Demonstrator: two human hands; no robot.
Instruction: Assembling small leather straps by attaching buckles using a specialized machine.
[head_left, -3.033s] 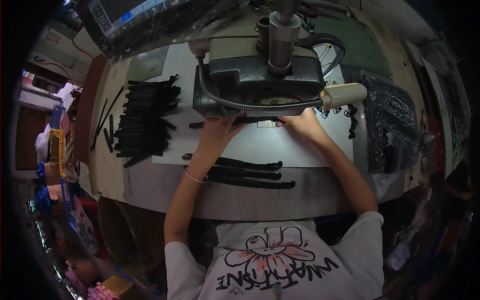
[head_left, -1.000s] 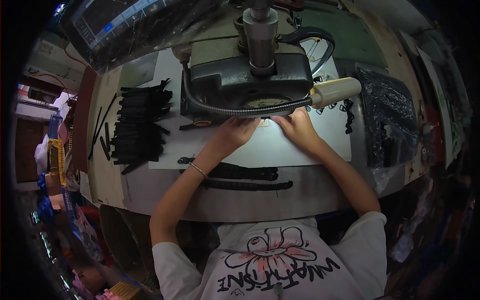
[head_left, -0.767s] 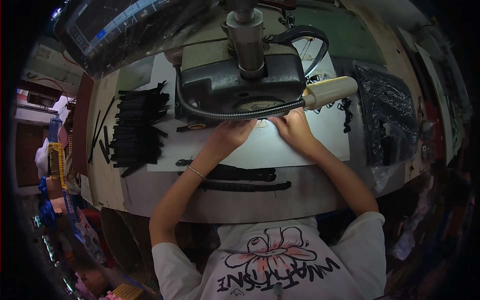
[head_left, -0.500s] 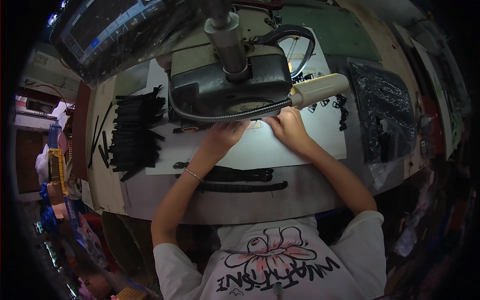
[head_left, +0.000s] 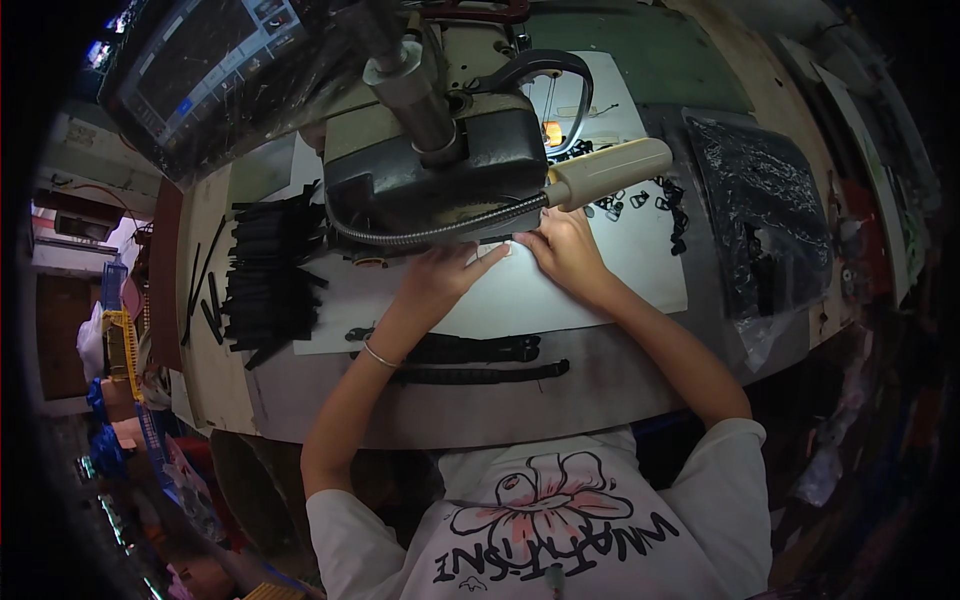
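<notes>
Both my hands work at the front of a sewing machine (head_left: 440, 150), close under its dark head. A short length of black strap (head_left: 495, 239) shows between them. My left hand (head_left: 438, 278) closes on its left end, thumb stretched toward the right; the other fingers are partly hidden beneath the machine head. On the right end, my right hand (head_left: 568, 250) has its fingertips pressed together around the strap. Its upper fingers lie close below a cream lamp (head_left: 615, 172) on a flexible metal neck. The needle area is hidden from view.
At the left lies a thick pile of black straps (head_left: 270, 265). Two bundles of black straps (head_left: 470, 375) rest near the table's front edge. Small black buckles (head_left: 640, 197) are scattered right of the machine, beside a clear plastic bag (head_left: 760, 210). A screen (head_left: 210, 80) stands at the upper left.
The view has shifted slightly, with the machine head now further left. My hands have drawn a little apart, and the black strap between them shows more plainly.
</notes>
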